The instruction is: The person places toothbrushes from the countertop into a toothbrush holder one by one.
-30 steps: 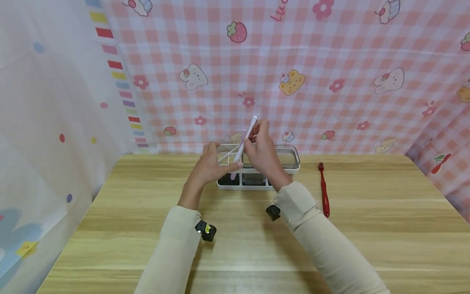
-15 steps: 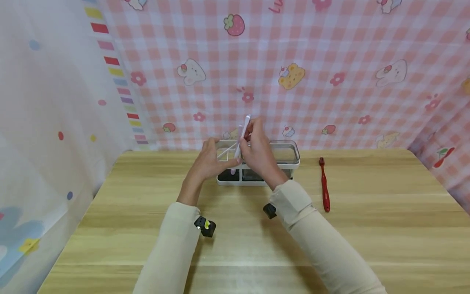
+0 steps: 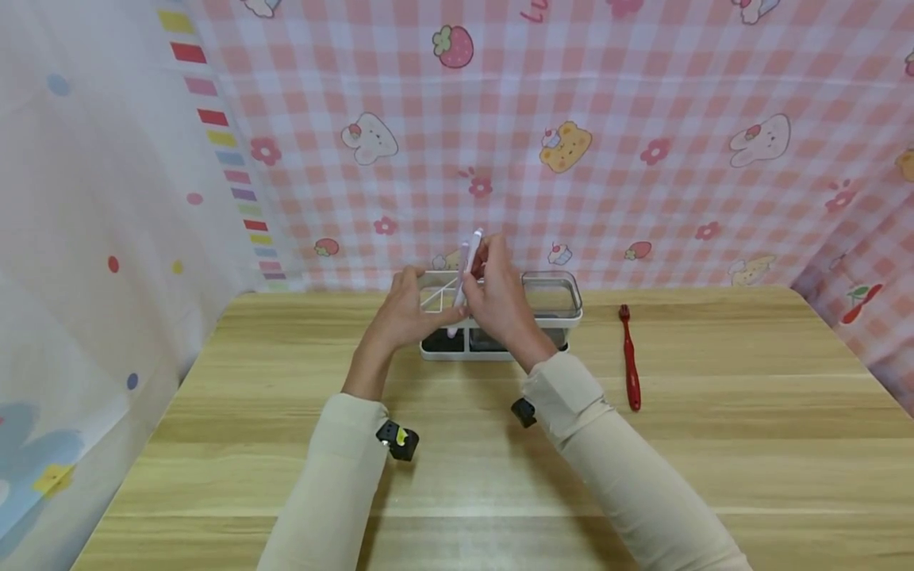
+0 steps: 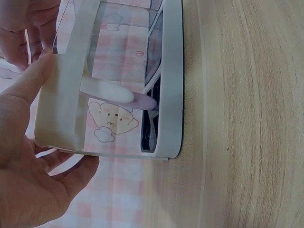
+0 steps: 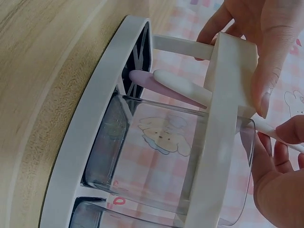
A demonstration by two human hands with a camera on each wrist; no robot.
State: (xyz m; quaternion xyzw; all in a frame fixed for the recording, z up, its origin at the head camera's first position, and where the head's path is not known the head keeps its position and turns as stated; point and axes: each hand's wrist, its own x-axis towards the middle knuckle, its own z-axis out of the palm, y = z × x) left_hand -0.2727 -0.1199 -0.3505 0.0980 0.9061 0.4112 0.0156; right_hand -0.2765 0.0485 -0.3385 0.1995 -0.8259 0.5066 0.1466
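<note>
A two-tier white rack (image 3: 493, 356) with clear cups (image 3: 551, 297) stands at the table's back. My left hand (image 3: 405, 317) grips its upper left corner, thumb over the front band and fingers behind. Between thumb and fingers my right hand (image 3: 500, 292) pinches a white toothbrush (image 3: 474, 252), which slants down through the upper slot. In the right wrist view, the white brush's rounded lower end (image 5: 183, 87) hangs above the dark base tray. Beside it leans a lilac toothbrush (image 5: 154, 84), its lower end by the tray. The brushes' heads are not clear.
A slim red handled item (image 3: 630, 361) with a small notched head lies on the wooden table (image 3: 457, 484), right of the rack. Close behind the rack hangs a pink checked cloth (image 3: 428, 190). A pale curtain hangs at left.
My right hand has moved slightly left and down with the white toothbrush, which now sits lower in the slot beside the lilac one. My left hand stays on the rack. The head view tilted slightly.
</note>
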